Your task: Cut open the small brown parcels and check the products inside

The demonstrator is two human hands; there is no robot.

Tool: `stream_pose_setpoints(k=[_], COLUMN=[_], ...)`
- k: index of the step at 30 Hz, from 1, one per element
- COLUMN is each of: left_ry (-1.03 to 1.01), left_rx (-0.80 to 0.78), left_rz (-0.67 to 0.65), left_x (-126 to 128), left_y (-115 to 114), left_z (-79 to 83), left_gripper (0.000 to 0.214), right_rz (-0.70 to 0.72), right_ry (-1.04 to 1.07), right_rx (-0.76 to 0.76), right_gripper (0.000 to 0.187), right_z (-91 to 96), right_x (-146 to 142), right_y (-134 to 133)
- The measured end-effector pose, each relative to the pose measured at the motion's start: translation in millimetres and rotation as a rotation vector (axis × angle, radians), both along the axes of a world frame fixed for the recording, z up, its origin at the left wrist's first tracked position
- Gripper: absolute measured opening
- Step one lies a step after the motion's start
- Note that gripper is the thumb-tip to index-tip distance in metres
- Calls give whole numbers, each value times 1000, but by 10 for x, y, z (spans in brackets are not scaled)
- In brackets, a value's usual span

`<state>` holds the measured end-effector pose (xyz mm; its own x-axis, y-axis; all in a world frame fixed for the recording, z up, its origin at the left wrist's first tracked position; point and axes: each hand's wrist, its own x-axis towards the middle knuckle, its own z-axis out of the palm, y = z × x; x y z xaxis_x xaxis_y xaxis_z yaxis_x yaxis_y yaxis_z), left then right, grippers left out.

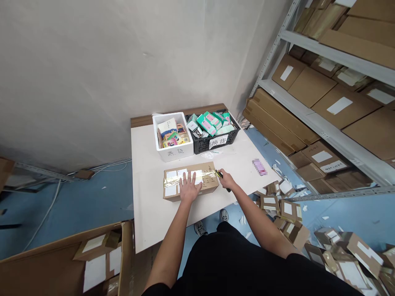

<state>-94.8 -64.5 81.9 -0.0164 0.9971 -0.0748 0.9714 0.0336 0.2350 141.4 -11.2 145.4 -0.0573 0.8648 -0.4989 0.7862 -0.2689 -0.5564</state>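
Left hand [189, 187]: flat, fingers spread, palm pressed on top of a taped cardboard parcel [173, 181]; it grips nothing.
Right hand [227, 179]: closed around a yellow-and-black utility knife [219, 174], whose front end sits at the parcel's right end. Whether a blade is out is too small to tell.

The parcel lies lengthwise near the middle of the white table [148, 222], with white labels and glossy tape across its top.

Behind the parcel and apart from it stand a white foam box [173, 154] holding small packets, and just to its right a black plastic crate [200, 144] of green-and-pink cartons with a handwritten label on its front. A scrap of clear wrapper [211, 154] lies between the crate and the parcel. A pink object [259, 167], blurred, lies on the table to the right of the knife hand.

Right of the table is a metal shelf rack [333, 135] stacked with flat brown cartons, and opened small boxes [290, 211] litter the blue floor below it. At lower left is a large open carton [61, 246].
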Motion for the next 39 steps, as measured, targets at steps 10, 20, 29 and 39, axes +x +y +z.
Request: stream_pose_setpoints(k=[10,20,29,39], left_ry=[3,-24,-30,-2], left_rx=[-21,-22,-11,-150], left_rz=[2,12,12,33], left_x=[13,25,54,-717], left_y=[3,22,-7,457], left_z=[-3,-1,13,328], left_gripper=[78,80,79,71], right_rz=[132,196,112,-117], right_ry=[-233,-242,-204,-106], right_rx=[108,45,88,89], right_gripper=[41,37,46,97], right_z=[75,228,201,-377], right_x=[-131,-85,87,-324], right_y=[-17,-241,-417,-513])
